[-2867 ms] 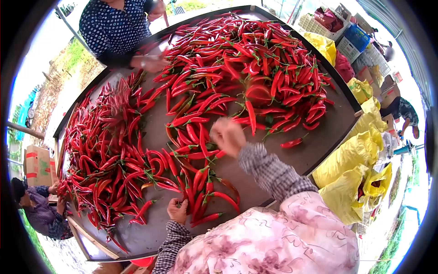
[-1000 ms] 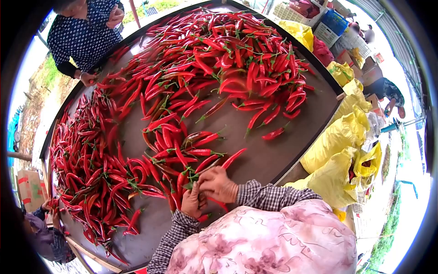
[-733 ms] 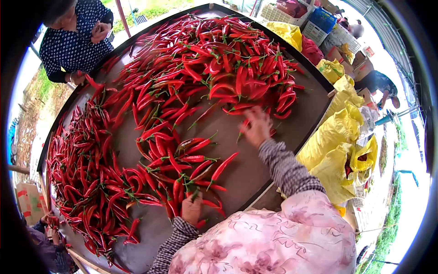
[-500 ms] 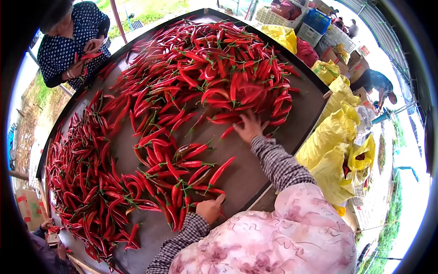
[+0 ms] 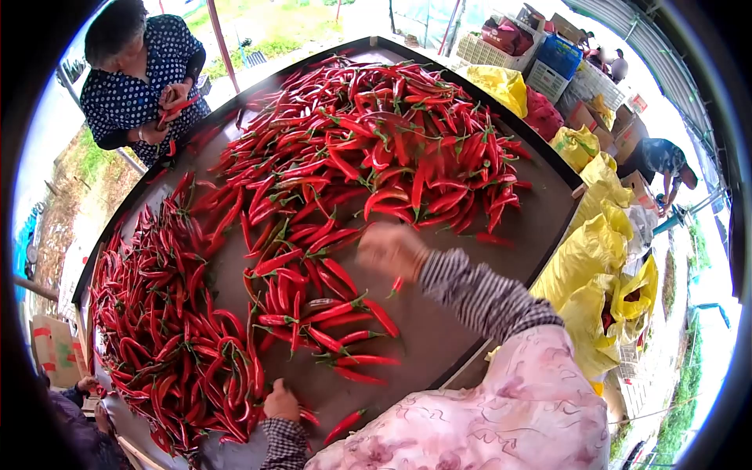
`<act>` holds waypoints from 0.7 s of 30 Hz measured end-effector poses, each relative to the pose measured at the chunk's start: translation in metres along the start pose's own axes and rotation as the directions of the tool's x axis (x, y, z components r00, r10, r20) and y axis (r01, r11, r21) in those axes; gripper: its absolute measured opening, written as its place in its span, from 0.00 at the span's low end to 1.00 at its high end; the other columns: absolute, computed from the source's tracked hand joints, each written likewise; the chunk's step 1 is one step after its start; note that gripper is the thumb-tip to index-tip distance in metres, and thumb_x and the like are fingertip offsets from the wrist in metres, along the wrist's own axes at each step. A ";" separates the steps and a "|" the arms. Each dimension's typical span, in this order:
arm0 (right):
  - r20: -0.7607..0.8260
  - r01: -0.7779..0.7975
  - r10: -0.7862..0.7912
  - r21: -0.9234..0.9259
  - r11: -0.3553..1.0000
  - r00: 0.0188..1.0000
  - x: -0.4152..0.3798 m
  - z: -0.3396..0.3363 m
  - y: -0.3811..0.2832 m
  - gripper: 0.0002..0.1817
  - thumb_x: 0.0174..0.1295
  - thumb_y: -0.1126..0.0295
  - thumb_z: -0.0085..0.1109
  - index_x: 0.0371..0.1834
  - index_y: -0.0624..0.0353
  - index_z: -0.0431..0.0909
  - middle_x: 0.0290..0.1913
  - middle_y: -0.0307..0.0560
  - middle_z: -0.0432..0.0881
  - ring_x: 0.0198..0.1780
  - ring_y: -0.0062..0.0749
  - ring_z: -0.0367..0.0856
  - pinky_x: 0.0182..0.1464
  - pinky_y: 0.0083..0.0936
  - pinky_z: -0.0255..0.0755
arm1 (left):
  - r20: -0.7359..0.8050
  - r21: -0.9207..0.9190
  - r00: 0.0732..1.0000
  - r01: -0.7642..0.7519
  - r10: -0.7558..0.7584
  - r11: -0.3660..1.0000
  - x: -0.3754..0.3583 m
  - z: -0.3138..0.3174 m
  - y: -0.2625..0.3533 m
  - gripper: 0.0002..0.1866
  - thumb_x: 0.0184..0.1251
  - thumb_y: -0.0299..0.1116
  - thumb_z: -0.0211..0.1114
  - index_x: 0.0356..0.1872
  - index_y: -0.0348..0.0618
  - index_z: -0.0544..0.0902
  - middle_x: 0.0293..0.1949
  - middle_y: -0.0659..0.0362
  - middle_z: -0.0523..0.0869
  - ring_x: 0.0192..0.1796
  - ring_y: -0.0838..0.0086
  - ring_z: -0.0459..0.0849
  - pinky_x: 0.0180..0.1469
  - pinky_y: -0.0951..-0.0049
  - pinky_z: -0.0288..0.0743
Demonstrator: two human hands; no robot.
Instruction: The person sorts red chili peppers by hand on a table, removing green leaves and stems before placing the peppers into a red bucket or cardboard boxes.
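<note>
Long red chili peppers point(image 5: 321, 301) with green stems lie in heaps on the dark sheet of a large table. My left hand point(image 5: 282, 401) is low at the right edge of the left heap point(image 5: 164, 345), one digit stretched out and the other fingers mostly hidden. Beside it, a chili's end shows to the right, and another single chili point(image 5: 343, 425) lies further right. My right hand point(image 5: 392, 252) is smeared by motion over the middle of the table, between the back heap point(image 5: 407, 141) and the small front cluster. A short red chili piece point(image 5: 397, 287) shows just below it.
A dark raised rim point(image 5: 548, 149) borders the table. Across it, a person in a dotted shirt point(image 5: 153, 86) holds chilies. Another person's hand point(image 5: 88, 384) shows at lower left. Yellow sacks point(image 5: 580, 251) line the right side, with crates point(image 5: 547, 81) behind and a bending person point(image 5: 666, 160).
My right hand has moved left and nearer from the back heap. My left hand has moved left and down to the left heap. The front cluster's chilies lie differently; the view has shifted slightly.
</note>
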State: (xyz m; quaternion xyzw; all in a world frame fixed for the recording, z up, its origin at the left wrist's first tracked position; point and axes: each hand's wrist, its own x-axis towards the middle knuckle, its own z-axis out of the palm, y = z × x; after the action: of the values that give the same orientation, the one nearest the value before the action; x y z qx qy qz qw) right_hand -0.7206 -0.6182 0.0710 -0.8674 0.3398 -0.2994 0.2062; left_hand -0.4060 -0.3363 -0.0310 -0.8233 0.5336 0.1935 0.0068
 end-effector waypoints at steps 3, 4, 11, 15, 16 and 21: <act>-0.432 -0.146 0.076 -0.131 0.981 0.899 0.052 -0.058 0.082 0.15 0.44 0.68 0.67 0.34 0.63 0.78 0.34 0.54 0.78 0.40 0.48 0.77 0.43 0.35 0.72 | -0.047 -0.117 0.998 0.045 -0.051 0.992 0.000 -0.004 -0.017 0.13 0.66 0.41 0.53 0.45 0.48 0.77 0.30 0.45 0.83 0.34 0.49 0.82 0.38 0.52 0.74; -0.437 -0.287 0.169 -0.219 0.933 0.884 0.063 -0.077 0.118 0.22 0.45 0.63 0.68 0.43 0.61 0.76 0.43 0.54 0.76 0.48 0.47 0.74 0.50 0.36 0.69 | -0.066 -0.176 0.998 -0.001 -0.011 0.984 0.001 -0.006 -0.019 0.12 0.65 0.41 0.54 0.44 0.48 0.78 0.31 0.46 0.83 0.35 0.50 0.82 0.39 0.53 0.74; -0.220 -0.725 0.748 -0.516 0.456 0.626 0.101 -0.068 0.126 0.31 0.54 0.54 0.60 0.62 0.39 0.63 0.67 0.52 0.57 0.67 0.55 0.52 0.69 0.52 0.44 | -0.043 -0.266 0.999 0.004 -0.016 0.964 0.005 -0.015 -0.014 0.12 0.62 0.40 0.58 0.41 0.44 0.79 0.34 0.48 0.83 0.39 0.51 0.82 0.42 0.57 0.74; -0.378 -0.573 0.431 -0.544 0.613 0.819 0.068 -0.040 0.135 0.13 0.58 0.60 0.56 0.46 0.44 0.76 0.49 0.53 0.71 0.52 0.55 0.68 0.52 0.49 0.65 | -0.022 -0.286 0.999 0.029 -0.037 0.958 0.005 -0.017 -0.011 0.13 0.62 0.40 0.59 0.41 0.44 0.80 0.35 0.48 0.84 0.39 0.52 0.82 0.43 0.57 0.74; -0.365 -0.525 0.384 -0.482 0.701 0.848 0.059 -0.028 0.145 0.10 0.58 0.60 0.55 0.42 0.45 0.78 0.45 0.54 0.73 0.47 0.55 0.71 0.48 0.49 0.67 | -0.019 -0.285 0.999 0.030 -0.037 0.958 0.005 -0.018 -0.011 0.13 0.62 0.40 0.59 0.41 0.44 0.80 0.35 0.48 0.84 0.39 0.52 0.82 0.43 0.57 0.74; -0.199 -0.440 0.398 -0.269 0.856 0.896 -0.007 0.038 0.109 0.10 0.61 0.61 0.50 0.39 0.50 0.78 0.43 0.61 0.75 0.33 0.50 0.79 0.35 0.42 0.74 | -0.035 -0.286 0.999 0.010 -0.021 0.958 0.005 -0.017 -0.013 0.13 0.63 0.39 0.58 0.42 0.41 0.79 0.35 0.46 0.84 0.40 0.51 0.82 0.44 0.58 0.74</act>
State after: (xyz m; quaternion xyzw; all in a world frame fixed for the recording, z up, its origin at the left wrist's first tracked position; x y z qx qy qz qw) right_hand -0.7508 -0.6824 -0.0208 -0.7711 0.5764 -0.2492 0.1051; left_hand -0.3873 -0.3392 -0.0194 -0.8233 0.4937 0.2527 -0.1206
